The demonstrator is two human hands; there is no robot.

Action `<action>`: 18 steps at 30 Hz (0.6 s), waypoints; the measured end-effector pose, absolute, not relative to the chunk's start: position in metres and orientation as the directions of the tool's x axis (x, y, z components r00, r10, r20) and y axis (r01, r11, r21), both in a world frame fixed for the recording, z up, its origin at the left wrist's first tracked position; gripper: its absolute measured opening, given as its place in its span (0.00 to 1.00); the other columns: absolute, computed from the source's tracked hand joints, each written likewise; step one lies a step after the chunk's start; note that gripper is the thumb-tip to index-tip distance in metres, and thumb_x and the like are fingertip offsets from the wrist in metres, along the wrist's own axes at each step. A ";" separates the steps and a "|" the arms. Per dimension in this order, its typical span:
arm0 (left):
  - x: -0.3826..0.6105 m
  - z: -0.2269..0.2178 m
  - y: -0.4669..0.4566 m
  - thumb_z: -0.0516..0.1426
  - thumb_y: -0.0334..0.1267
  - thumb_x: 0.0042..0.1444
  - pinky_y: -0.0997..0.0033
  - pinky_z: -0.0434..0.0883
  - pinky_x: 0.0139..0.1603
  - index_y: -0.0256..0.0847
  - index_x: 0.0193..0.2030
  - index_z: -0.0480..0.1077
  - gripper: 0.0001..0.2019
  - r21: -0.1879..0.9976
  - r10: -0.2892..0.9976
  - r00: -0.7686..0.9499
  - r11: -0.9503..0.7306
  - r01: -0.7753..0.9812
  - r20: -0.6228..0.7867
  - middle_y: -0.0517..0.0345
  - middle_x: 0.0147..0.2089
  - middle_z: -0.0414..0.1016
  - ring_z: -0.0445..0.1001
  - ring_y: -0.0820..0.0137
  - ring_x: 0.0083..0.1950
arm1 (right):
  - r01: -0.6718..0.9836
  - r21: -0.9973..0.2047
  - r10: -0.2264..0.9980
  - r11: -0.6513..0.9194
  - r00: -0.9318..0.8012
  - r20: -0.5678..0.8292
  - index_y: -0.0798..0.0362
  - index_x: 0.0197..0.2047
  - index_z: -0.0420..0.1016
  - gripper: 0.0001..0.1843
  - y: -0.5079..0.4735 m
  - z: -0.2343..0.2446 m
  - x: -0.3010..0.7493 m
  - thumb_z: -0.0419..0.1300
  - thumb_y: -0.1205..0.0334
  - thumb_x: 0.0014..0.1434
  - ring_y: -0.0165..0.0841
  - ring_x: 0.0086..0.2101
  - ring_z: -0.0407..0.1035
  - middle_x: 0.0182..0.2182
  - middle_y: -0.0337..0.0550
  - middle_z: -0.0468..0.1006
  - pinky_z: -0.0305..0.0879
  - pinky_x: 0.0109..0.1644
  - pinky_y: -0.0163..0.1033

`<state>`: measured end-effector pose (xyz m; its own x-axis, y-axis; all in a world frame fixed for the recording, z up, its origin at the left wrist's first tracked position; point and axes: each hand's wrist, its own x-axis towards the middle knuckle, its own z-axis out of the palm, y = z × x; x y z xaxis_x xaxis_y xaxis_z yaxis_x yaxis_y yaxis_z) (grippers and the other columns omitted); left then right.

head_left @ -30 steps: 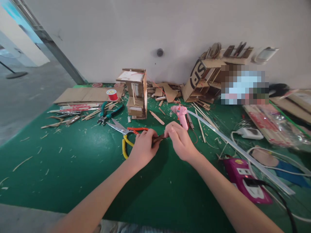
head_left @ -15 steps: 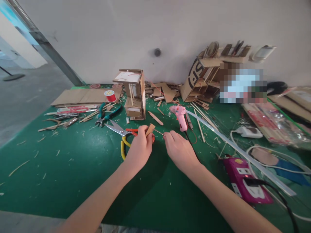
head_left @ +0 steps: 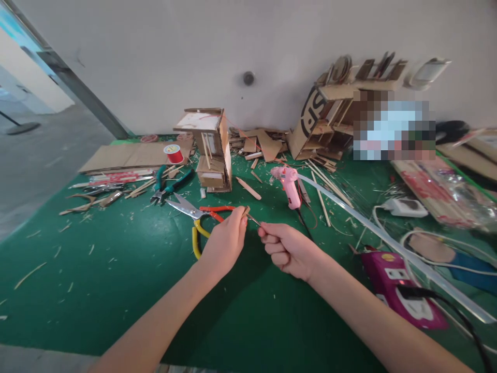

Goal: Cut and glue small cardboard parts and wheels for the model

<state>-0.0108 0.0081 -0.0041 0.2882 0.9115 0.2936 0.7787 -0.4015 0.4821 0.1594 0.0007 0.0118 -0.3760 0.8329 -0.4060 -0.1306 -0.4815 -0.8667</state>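
Note:
My left hand [head_left: 229, 238] is closed on a small brown cardboard piece [head_left: 246, 210], only its end showing past the fingertips. A thin metal rod [head_left: 254, 220] is pinched in my right hand [head_left: 285, 248], its tip meeting the cardboard piece; the rest of it is hidden in my fist. Just left of and partly behind my left hand lie scissors [head_left: 188, 208] with red and yellow handles, blades apart. Beyond my right hand rests a pink hot glue gun [head_left: 289, 187] with a long clear glue stick [head_left: 349, 212] trailing from its back.
A small cardboard structure [head_left: 212, 150] stands behind the scissors, near green-handled pliers [head_left: 171, 186] and a red thread spool [head_left: 173, 153]. A larger cardboard shelf [head_left: 314, 122] is against the wall. On the right are a magenta power strip [head_left: 404, 290], cables and bagged sticks [head_left: 430, 197]. Scraps litter the green table [head_left: 116, 290].
My right hand has turned, its curled fingers now showing, and the rod's tip has come against the cardboard piece. The piece has tilted and shows less. The view has shifted slightly.

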 end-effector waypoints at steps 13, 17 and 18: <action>-0.012 -0.004 0.012 0.44 0.39 0.68 0.73 0.62 0.24 0.40 0.49 0.62 0.10 0.543 0.938 0.254 -0.344 0.766 0.236 0.57 0.28 0.74 0.76 0.66 0.26 | 0.831 -0.509 0.975 0.223 -0.189 0.117 0.52 0.25 0.62 0.13 -0.011 0.021 0.141 0.52 0.80 0.54 0.26 0.18 0.42 0.20 0.37 0.59 0.36 0.25 0.39; -0.011 -0.002 0.011 0.46 0.37 0.66 0.73 0.63 0.25 0.39 0.48 0.63 0.09 0.536 0.939 0.221 -0.333 0.776 0.263 0.56 0.29 0.75 0.78 0.65 0.29 | 0.489 -0.866 0.974 -0.103 -0.126 -0.187 0.52 0.22 0.61 0.17 0.001 0.031 0.144 0.51 0.67 0.64 0.25 0.17 0.45 0.16 0.32 0.52 0.38 0.23 0.37; -0.010 -0.001 0.010 0.46 0.37 0.66 0.73 0.64 0.25 0.39 0.48 0.63 0.09 0.536 0.938 0.222 -0.335 0.775 0.265 0.56 0.30 0.75 0.78 0.64 0.29 | 0.341 -0.903 0.936 -0.261 -0.139 -0.323 0.51 0.24 0.61 0.17 0.003 0.034 0.145 0.49 0.64 0.66 0.25 0.16 0.43 0.15 0.29 0.49 0.38 0.22 0.36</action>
<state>-0.0104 0.0098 -0.0012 0.2217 0.9383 0.2654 0.7751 -0.3347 0.5360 0.1447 0.0028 0.0343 -0.1389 0.9360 -0.3233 0.3409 -0.2614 -0.9030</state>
